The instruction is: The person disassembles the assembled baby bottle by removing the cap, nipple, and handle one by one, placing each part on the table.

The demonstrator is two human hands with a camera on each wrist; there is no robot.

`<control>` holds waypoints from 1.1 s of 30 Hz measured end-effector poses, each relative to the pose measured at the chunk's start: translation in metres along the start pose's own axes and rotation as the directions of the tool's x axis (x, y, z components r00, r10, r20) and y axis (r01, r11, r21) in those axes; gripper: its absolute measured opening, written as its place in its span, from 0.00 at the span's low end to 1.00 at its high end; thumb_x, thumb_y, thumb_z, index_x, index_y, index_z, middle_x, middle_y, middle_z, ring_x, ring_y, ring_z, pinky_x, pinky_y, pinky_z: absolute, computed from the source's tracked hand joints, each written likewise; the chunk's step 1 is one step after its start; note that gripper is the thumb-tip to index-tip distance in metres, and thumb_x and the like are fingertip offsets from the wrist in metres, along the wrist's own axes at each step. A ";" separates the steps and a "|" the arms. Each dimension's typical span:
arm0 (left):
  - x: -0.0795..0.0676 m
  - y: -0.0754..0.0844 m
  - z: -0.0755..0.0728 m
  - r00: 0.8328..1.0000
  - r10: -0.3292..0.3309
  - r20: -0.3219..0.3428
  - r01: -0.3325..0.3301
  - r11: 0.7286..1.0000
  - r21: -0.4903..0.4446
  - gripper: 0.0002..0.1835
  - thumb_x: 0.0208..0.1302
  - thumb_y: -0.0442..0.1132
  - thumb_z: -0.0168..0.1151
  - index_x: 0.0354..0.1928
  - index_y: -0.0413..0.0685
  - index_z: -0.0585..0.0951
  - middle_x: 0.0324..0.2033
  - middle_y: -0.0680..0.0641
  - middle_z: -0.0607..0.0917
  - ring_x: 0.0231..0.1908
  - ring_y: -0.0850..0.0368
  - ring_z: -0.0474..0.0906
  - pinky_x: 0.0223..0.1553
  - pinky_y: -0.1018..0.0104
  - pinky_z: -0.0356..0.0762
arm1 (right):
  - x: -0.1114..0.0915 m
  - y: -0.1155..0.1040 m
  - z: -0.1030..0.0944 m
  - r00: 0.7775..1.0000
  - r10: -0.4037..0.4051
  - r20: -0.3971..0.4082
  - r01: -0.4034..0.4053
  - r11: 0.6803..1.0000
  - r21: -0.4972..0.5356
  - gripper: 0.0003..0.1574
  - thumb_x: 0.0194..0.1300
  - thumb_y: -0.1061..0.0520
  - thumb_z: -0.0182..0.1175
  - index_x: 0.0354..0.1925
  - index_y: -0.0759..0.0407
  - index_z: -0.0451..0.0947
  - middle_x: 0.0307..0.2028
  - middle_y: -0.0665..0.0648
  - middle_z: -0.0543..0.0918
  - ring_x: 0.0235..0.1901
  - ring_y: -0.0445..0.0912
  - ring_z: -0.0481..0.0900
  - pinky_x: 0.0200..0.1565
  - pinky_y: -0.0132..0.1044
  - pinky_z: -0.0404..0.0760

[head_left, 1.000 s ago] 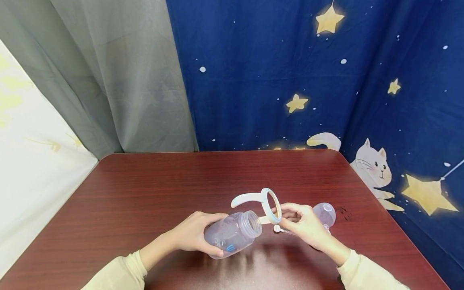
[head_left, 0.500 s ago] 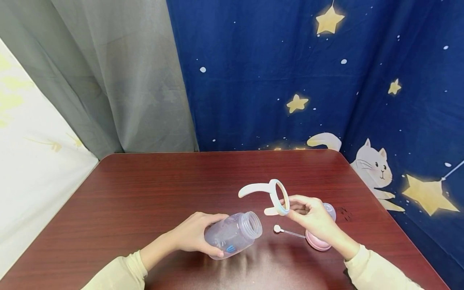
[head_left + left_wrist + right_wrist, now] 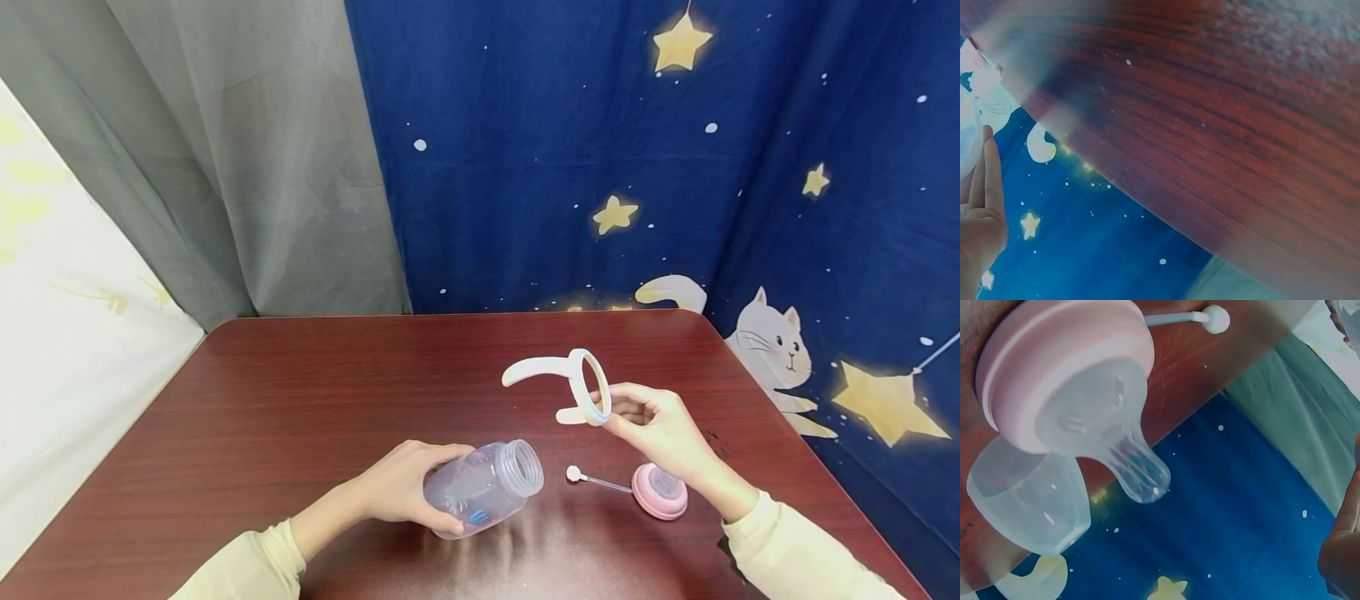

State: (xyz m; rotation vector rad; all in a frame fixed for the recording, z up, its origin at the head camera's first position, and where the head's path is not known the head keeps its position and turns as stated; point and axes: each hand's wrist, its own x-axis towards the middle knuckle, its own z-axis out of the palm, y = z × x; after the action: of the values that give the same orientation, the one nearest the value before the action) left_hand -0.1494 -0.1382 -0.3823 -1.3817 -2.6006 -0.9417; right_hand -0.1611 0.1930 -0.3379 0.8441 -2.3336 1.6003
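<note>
My left hand grips a clear baby bottle tilted low over the table, its open threaded mouth facing right. In the left wrist view only fingers and a sliver of the bottle show at the left edge. With thumb and fingers, my right hand pinches the ring of a white bottle handle, raised above the table. Below that hand lies a pink bottle collar with a clear teat and a thin straw ending in a white weight.
A clear dome cap stands behind the collar in the right wrist view; in the head view the right hand hides it. The brown wooden table has a far edge against grey and blue starry curtains.
My right hand has lifted the handle up and to the right, away from the bottle mouth. The pink collar has come into sight and the cap is now covered. The left hand holds still.
</note>
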 end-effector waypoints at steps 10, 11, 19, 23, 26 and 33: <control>-0.001 -0.001 0.001 1.000 -0.009 0.006 0.009 1.000 -0.023 0.36 0.39 0.63 0.65 0.52 0.56 0.72 0.33 0.62 0.78 0.28 0.71 0.72 0.27 0.79 0.69 | 0.010 -0.004 -0.010 0.999 0.026 -0.044 -0.026 1.000 0.017 0.15 0.51 0.69 0.62 0.40 0.67 0.76 0.31 0.54 0.82 0.31 0.49 0.80 0.33 0.33 0.76; -0.001 0.000 0.001 1.000 -0.010 0.006 0.011 1.000 -0.022 0.36 0.39 0.63 0.65 0.52 0.56 0.72 0.32 0.62 0.78 0.28 0.71 0.72 0.27 0.78 0.69 | 0.012 -0.003 -0.011 0.998 0.029 -0.050 -0.028 0.999 0.020 0.15 0.51 0.69 0.61 0.40 0.68 0.75 0.30 0.54 0.82 0.31 0.50 0.80 0.33 0.33 0.76; -0.001 0.001 0.003 1.000 -0.014 0.022 0.015 0.999 -0.030 0.36 0.40 0.63 0.64 0.52 0.54 0.72 0.32 0.61 0.78 0.28 0.71 0.72 0.27 0.79 0.69 | 0.023 -0.004 -0.022 0.997 0.010 -0.076 -0.006 0.998 0.058 0.15 0.52 0.72 0.59 0.41 0.75 0.72 0.29 0.53 0.82 0.30 0.45 0.81 0.34 0.30 0.76; -0.001 0.002 0.003 1.000 -0.014 0.020 0.014 1.000 -0.024 0.36 0.40 0.63 0.64 0.52 0.54 0.72 0.32 0.62 0.78 0.28 0.71 0.72 0.27 0.79 0.69 | 0.028 -0.004 -0.026 0.996 -0.003 -0.094 0.007 0.999 0.040 0.15 0.52 0.72 0.59 0.41 0.74 0.73 0.29 0.54 0.82 0.30 0.47 0.81 0.34 0.31 0.76; -0.001 0.002 0.003 1.000 -0.013 0.020 0.013 1.000 -0.023 0.36 0.39 0.63 0.64 0.52 0.55 0.72 0.31 0.62 0.78 0.28 0.71 0.72 0.26 0.79 0.69 | 0.030 -0.004 -0.027 0.994 0.000 -0.106 0.003 1.000 0.024 0.14 0.52 0.71 0.59 0.40 0.73 0.73 0.30 0.54 0.82 0.31 0.46 0.81 0.34 0.31 0.76; -0.002 0.002 0.003 0.999 -0.019 0.033 0.020 0.999 -0.036 0.36 0.40 0.63 0.64 0.52 0.54 0.72 0.32 0.61 0.78 0.28 0.71 0.72 0.26 0.79 0.69 | 0.038 -0.004 -0.029 0.992 0.011 -0.127 -0.011 1.000 -0.002 0.15 0.52 0.69 0.60 0.41 0.72 0.74 0.30 0.53 0.82 0.30 0.46 0.81 0.33 0.30 0.76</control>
State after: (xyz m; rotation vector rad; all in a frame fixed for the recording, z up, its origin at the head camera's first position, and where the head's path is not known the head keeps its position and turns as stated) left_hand -0.1458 -0.1370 -0.3844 -1.3942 -2.6378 -0.9818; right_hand -0.1944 0.2050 -0.3063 0.7079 -2.2562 1.6048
